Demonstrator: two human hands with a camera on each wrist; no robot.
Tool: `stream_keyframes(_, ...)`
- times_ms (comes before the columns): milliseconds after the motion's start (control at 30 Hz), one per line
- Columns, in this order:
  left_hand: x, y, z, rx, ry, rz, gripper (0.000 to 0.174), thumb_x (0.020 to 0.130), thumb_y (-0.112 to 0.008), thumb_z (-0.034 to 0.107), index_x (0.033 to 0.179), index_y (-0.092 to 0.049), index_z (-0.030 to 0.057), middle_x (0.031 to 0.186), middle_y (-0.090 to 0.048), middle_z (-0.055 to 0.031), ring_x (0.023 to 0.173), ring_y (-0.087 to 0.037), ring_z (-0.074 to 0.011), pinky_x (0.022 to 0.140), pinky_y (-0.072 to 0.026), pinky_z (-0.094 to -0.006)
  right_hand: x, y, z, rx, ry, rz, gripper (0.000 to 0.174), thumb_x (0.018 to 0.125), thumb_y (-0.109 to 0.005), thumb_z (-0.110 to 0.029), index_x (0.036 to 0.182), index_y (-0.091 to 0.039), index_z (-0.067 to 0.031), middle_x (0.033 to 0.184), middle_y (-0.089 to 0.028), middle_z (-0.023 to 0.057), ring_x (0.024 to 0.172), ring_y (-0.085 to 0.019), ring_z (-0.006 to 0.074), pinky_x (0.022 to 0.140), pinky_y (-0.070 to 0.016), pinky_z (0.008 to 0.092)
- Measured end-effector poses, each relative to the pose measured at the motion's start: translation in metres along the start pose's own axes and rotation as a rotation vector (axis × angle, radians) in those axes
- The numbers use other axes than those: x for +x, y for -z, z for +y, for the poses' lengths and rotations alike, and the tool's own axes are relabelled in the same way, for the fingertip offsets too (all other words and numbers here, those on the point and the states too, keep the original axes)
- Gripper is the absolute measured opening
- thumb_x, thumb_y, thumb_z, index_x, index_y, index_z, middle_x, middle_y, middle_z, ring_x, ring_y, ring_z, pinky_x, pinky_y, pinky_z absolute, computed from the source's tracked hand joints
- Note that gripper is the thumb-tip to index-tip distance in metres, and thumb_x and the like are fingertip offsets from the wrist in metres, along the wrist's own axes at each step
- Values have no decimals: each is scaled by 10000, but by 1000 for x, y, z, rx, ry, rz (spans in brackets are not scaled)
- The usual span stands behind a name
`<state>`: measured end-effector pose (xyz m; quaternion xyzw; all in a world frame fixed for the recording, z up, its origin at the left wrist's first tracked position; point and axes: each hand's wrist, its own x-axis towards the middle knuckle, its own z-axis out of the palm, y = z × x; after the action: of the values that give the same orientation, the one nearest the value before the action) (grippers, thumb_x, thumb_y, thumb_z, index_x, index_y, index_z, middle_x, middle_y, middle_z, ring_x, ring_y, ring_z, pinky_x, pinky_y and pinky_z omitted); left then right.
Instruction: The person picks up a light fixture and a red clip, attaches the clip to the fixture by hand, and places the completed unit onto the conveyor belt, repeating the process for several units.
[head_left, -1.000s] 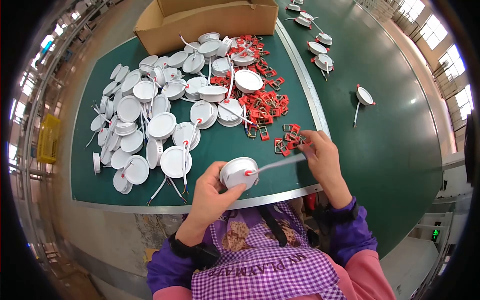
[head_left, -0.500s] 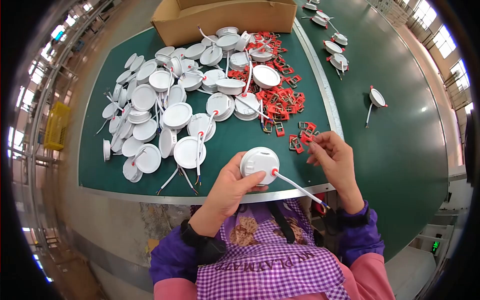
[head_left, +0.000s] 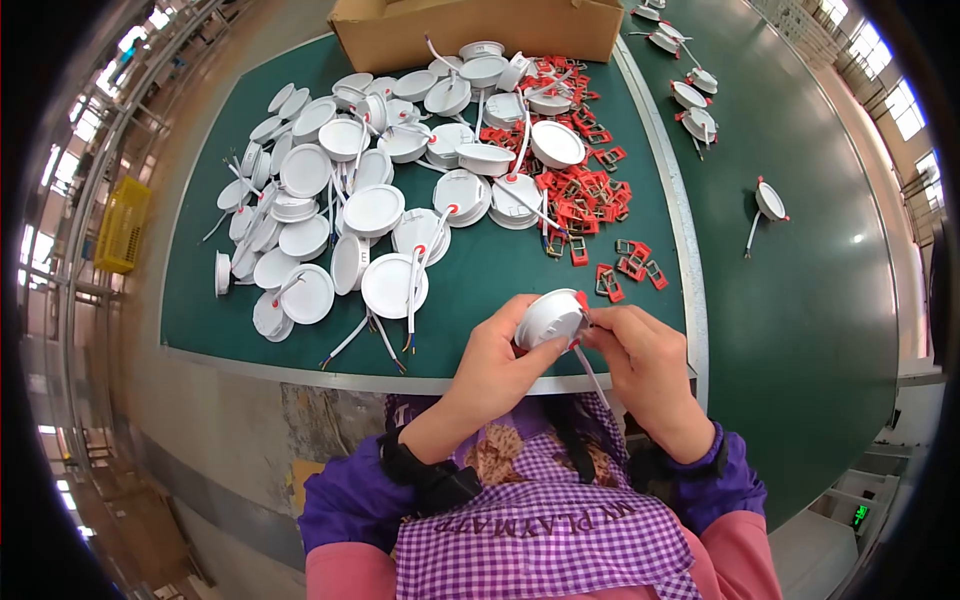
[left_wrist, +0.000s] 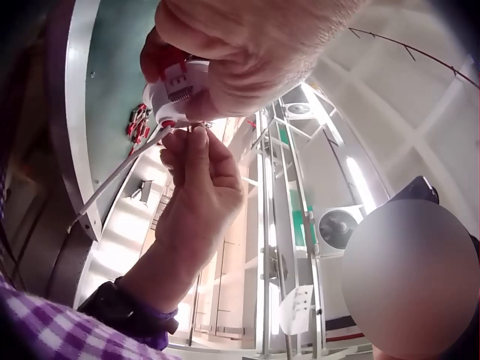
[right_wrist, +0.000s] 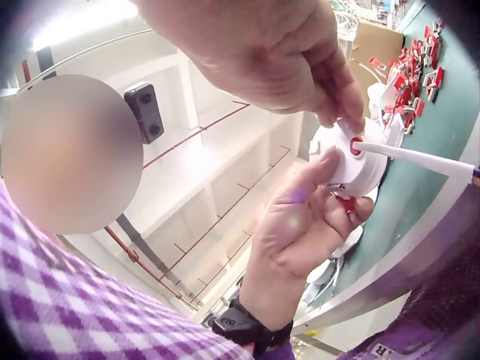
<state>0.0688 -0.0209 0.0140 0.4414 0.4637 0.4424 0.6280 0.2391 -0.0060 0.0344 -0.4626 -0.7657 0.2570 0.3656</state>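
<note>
A round white lamp is gripped by the left hand at the table's front edge, thumb on its back face. Fingers of the right hand pinch at the lamp's right rim, where a red clip shows; what lies between the fingertips is mostly hidden. The lamp's white cable hangs down between the hands. In the left wrist view a red clip and a coil spring sit on the lamp's side. The right wrist view shows another red piece beside the left fingers.
Many white lamps with cables cover the table's left and middle. Loose red clips lie to their right, a few nearer the hands. A cardboard box stands behind. Beyond a metal strip, several lamps rest on green surface.
The right hand has moved from the loose clips to the lamp's rim. The left hand has turned and tilted the lamp, and its cable now hangs more steeply. The head view has shifted.
</note>
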Motion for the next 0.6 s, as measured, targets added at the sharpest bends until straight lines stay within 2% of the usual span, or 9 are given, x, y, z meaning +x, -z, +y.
stream_keyframes(100,0,-1,6,150,-41,-6,314,820,-638,70,1111,-540,1,953,-601,-28,845,-560,-80,739,-460,-234,1,5,-1,-45,11,-34,147,754,-640,11,890,-586,-8,757,-599,111,646,-605,277,543,-473,343)
stream_keyframes(167,0,0,8,252,-65,-18,304,817,-639,88,1099,-555,11,922,-604,-23,823,-548,-76,730,-448,-238,0,5,-3,-82,5,-38,148,750,-647,40,891,-612,9,735,-616,119,643,-628,218,555,-483,286)
stream_keyframes(200,0,0,7,251,-65,-16,304,817,-639,88,1099,-555,11,922,-604,-23,823,-548,-76,730,-448,-238,-1,4,-3,-82,6,-41,148,750,-647,40,891,-612,9,735,-616,119,643,-628,218,555,-483,286)
stream_keyframes(267,2,0,4,326,-167,-13,280,824,-624,79,1087,-547,23,874,-603,-63,747,-564,-104,648,-467,-253,-2,0,-1,-101,41,15,143,749,-631,33,875,-580,-11,739,-593,118,617,-595,281,516,-461,338)
stream_keyframes(400,4,-1,5,340,-162,-31,265,826,-622,81,1074,-550,21,866,-602,-61,737,-566,-109,641,-466,-257,-3,-2,3,-96,43,29,146,747,-638,32,874,-574,-3,718,-584,117,612,-602,266,509,-458,328)
stream_keyframes(500,3,0,3,364,-154,-60,266,834,-617,87,1081,-545,23,865,-598,-58,749,-562,-105,654,-462,-256,-2,3,9,36,-22,4,148,748,-647,27,874,-572,3,741,-587,112,609,-615,223,521,-467,311)
stream_keyframes(567,3,-3,2,121,-113,-114,280,838,-620,104,1099,-550,32,899,-585,-7,815,-519,-69,728,-434,-237,-3,10,11,129,-176,-24,211,763,-646,30,958,-567,17,835,-626,105,669,-650,168,566,-498,276)
stream_keyframes(600,4,-5,3,124,-114,-111,280,838,-620,104,1099,-550,32,899,-585,-7,815,-519,-69,728,-434,-237,-1,13,8,132,-173,-24,211,763,-646,30,958,-567,17,835,-626,105,669,-650,168,566,-498,276)
